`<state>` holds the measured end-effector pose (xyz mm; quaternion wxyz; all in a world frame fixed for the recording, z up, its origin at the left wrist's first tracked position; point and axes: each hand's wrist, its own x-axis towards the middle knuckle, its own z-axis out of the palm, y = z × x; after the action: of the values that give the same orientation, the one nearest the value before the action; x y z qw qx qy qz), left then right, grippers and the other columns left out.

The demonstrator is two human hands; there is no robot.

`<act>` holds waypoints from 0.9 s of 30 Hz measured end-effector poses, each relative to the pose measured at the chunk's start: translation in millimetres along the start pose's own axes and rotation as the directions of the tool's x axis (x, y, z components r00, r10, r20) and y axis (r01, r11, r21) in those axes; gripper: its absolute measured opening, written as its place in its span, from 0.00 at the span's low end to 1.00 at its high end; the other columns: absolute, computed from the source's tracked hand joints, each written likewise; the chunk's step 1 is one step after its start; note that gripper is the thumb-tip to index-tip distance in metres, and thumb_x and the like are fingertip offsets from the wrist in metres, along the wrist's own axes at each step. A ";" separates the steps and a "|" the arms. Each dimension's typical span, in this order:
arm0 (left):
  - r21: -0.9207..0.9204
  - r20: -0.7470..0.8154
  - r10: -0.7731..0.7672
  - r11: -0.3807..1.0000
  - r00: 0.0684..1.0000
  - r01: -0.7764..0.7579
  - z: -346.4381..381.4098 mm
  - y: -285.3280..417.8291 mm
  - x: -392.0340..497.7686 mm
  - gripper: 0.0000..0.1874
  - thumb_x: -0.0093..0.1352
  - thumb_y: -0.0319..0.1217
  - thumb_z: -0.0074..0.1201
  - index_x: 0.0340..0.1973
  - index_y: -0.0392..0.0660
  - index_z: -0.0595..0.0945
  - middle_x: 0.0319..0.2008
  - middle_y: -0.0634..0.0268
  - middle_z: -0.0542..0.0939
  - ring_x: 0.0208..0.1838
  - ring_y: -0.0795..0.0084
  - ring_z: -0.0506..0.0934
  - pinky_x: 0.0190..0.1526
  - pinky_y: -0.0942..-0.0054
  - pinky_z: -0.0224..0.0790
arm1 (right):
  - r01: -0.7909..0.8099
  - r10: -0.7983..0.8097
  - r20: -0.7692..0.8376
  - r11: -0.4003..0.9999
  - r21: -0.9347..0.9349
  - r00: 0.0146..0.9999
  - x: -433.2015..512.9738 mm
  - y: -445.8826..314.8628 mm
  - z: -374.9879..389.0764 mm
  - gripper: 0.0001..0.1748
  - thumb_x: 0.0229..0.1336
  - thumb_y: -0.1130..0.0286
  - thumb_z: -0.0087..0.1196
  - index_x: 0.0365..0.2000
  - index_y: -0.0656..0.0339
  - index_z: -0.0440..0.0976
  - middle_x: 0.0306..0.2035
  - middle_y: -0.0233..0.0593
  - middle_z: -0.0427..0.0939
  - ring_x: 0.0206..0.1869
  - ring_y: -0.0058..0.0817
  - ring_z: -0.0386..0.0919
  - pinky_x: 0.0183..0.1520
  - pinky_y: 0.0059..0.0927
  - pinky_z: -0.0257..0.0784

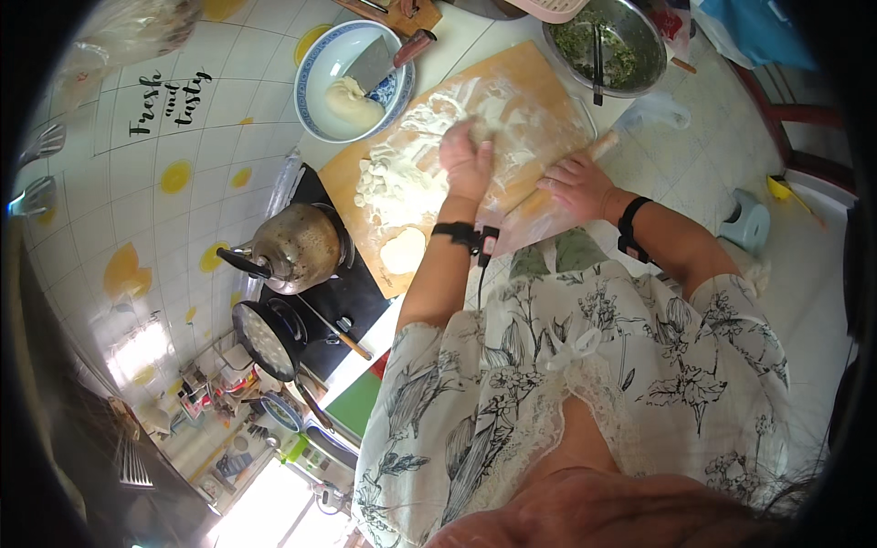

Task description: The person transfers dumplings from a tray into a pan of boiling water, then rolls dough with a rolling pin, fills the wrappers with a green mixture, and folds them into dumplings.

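Observation:
My left hand (466, 161) is over the floury middle of a wooden board (548, 82), its fingers blurred; whether anything is in them cannot be told. Near the board's edge closest to me, my right hand (579, 183) lies on a wooden rolling pin (605, 144) with its fingers curled over it. White flour (418, 188) is heaped left of my left hand, with small pale dough pieces at its far-left side. A flat round of dough (404, 251) lies at the board's left corner. Beyond the board, a blue-rimmed bowl (306, 103) contains dough (353, 104) and a cleaver (373, 64).
A steel bowl (658, 72) of chopped green filling, with dark chopsticks (598, 68), stands at the back right. On the left, a kettle (301, 243) is on the black stove (363, 301). Nearby is a frying pan (264, 339) with pale pieces in it. A pink basket (551, 8) is at the top.

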<state>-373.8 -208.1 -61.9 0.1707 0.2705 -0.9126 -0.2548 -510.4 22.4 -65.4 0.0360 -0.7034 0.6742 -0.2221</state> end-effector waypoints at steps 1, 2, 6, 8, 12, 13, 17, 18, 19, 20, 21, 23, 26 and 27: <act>-0.115 -0.034 -0.059 0.992 0.998 0.054 -8.3 -5.5 -1.5 0.25 0.63 0.38 0.63 0.54 0.48 0.76 0.55 0.50 0.74 0.61 0.51 0.68 0.61 0.51 0.58 | 0.030 -0.030 -0.030 1.000 0.000 0.999 0.2 -0.7 -0.3 0.23 0.47 0.67 0.60 0.48 0.52 0.77 0.47 0.32 0.74 0.50 0.33 0.71 0.60 0.41 0.61; 0.026 -0.167 -0.024 0.999 0.986 0.028 -13.9 -9.4 -8.1 0.14 0.60 0.32 0.65 0.40 0.44 0.80 0.43 0.52 0.78 0.50 0.52 0.72 0.54 0.54 0.63 | 0.022 -0.022 -0.026 1.000 0.003 0.999 0.9 0.7 -0.2 0.23 0.46 0.67 0.60 0.48 0.52 0.77 0.47 0.32 0.74 0.50 0.33 0.71 0.60 0.41 0.61; 0.151 0.166 -0.260 0.960 0.951 0.236 -19.9 -7.9 -22.9 0.13 0.58 0.32 0.68 0.32 0.41 0.79 0.34 0.56 0.79 0.44 0.56 0.75 0.49 0.59 0.67 | 0.064 -0.062 -0.065 0.997 0.039 0.996 4.3 3.9 0.3 0.23 0.46 0.68 0.60 0.48 0.51 0.77 0.46 0.31 0.74 0.49 0.33 0.71 0.60 0.40 0.61; -0.107 0.244 -0.403 0.893 0.882 0.438 -9.6 1.5 -16.4 0.13 0.59 0.30 0.68 0.32 0.40 0.79 0.30 0.58 0.79 0.39 0.62 0.77 0.43 0.63 0.70 | 0.056 -0.053 -0.036 0.995 0.080 0.998 4.1 4.2 0.8 0.23 0.47 0.69 0.59 0.48 0.52 0.76 0.46 0.33 0.74 0.49 0.35 0.71 0.59 0.41 0.61; -0.377 0.233 -0.343 0.831 0.910 0.410 18.6 28.2 -0.7 0.12 0.57 0.26 0.69 0.34 0.40 0.81 0.26 0.57 0.81 0.31 0.61 0.79 0.37 0.66 0.73 | -0.154 0.172 -0.098 0.973 0.171 0.980 5.3 -2.5 -0.2 0.18 0.49 0.69 0.57 0.43 0.54 0.73 0.45 0.36 0.75 0.51 0.37 0.71 0.57 0.42 0.62; -0.377 0.326 -0.342 0.808 0.881 0.453 23.1 31.6 2.0 0.12 0.57 0.26 0.68 0.34 0.40 0.82 0.28 0.57 0.82 0.32 0.60 0.80 0.38 0.66 0.73 | -0.223 0.231 -0.118 0.972 0.077 0.966 11.0 -3.5 -0.3 0.16 0.49 0.70 0.56 0.42 0.55 0.73 0.44 0.37 0.74 0.51 0.37 0.71 0.55 0.42 0.62; -0.161 0.392 -0.112 0.969 0.913 0.188 33.2 34.9 5.5 0.10 0.58 0.31 0.66 0.31 0.40 0.84 0.32 0.50 0.84 0.38 0.52 0.82 0.43 0.59 0.75 | -0.370 0.340 -0.206 0.920 -0.128 0.917 60.5 4.9 1.9 0.12 0.50 0.70 0.53 0.39 0.54 0.72 0.39 0.36 0.73 0.48 0.38 0.72 0.50 0.40 0.63; -0.118 0.361 -0.114 0.979 0.925 0.167 36.1 35.1 8.2 0.10 0.59 0.32 0.64 0.31 0.39 0.84 0.32 0.49 0.83 0.37 0.51 0.81 0.42 0.59 0.74 | -0.380 0.343 -0.240 0.916 -0.130 0.908 79.6 11.2 3.9 0.11 0.51 0.70 0.52 0.38 0.53 0.72 0.38 0.36 0.73 0.47 0.38 0.72 0.49 0.40 0.63; -0.061 0.329 -0.114 0.988 0.938 0.142 39.5 35.4 12.9 0.10 0.60 0.32 0.62 0.31 0.39 0.83 0.31 0.49 0.83 0.37 0.50 0.81 0.41 0.59 0.74 | -0.399 0.364 -0.245 0.910 -0.110 0.898 98.5 19.5 7.1 0.11 0.51 0.69 0.52 0.38 0.53 0.73 0.38 0.36 0.73 0.47 0.37 0.72 0.49 0.40 0.63; 0.012 0.291 -0.120 0.993 0.949 0.122 41.5 35.8 15.3 0.10 0.61 0.33 0.61 0.31 0.38 0.83 0.30 0.48 0.82 0.36 0.49 0.81 0.41 0.59 0.74 | -0.414 0.382 -0.248 0.906 -0.089 0.890 115.7 27.1 10.6 0.11 0.51 0.69 0.52 0.38 0.52 0.73 0.38 0.35 0.73 0.47 0.37 0.72 0.49 0.40 0.63; -0.002 0.286 -0.141 0.989 0.948 0.148 42.3 35.9 17.1 0.10 0.62 0.33 0.60 0.31 0.38 0.82 0.30 0.49 0.82 0.36 0.49 0.81 0.41 0.58 0.74 | -0.391 0.352 -0.316 0.918 -0.068 0.881 124.2 31.0 12.8 0.11 0.51 0.69 0.52 0.37 0.52 0.74 0.38 0.35 0.73 0.47 0.36 0.72 0.49 0.40 0.64; -0.003 0.276 -0.172 0.984 0.946 0.180 42.6 37.4 19.7 0.09 0.62 0.33 0.59 0.30 0.38 0.82 0.28 0.49 0.82 0.36 0.49 0.81 0.41 0.58 0.74 | -0.410 0.387 -0.173 0.904 -0.125 0.906 117.9 29.0 12.4 0.10 0.51 0.69 0.52 0.37 0.51 0.74 0.38 0.35 0.74 0.47 0.36 0.72 0.49 0.41 0.64; -0.135 0.310 -0.206 0.957 0.928 0.258 30.0 35.3 8.4 0.10 0.62 0.33 0.59 0.30 0.37 0.82 0.28 0.49 0.82 0.34 0.47 0.81 0.40 0.57 0.75 | -0.384 0.342 -0.220 0.904 -0.187 0.914 61.3 1.0 -1.2 0.09 0.52 0.67 0.53 0.36 0.52 0.75 0.39 0.37 0.75 0.48 0.37 0.72 0.50 0.42 0.64; -0.150 0.364 -0.216 0.946 0.906 0.286 26.4 34.7 6.8 0.11 0.62 0.33 0.59 0.30 0.37 0.82 0.28 0.49 0.82 0.34 0.47 0.81 0.40 0.57 0.75 | -0.369 0.334 -0.189 0.909 -0.194 0.923 48.7 -4.6 -7.1 0.09 0.52 0.67 0.54 0.36 0.52 0.75 0.39 0.37 0.75 0.48 0.38 0.72 0.51 0.42 0.64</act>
<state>-405.2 -177.1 -62.9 0.0010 0.3190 -0.8553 -0.4083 -509.0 -22.4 -44.5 -0.0558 -0.5508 0.8116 -0.1868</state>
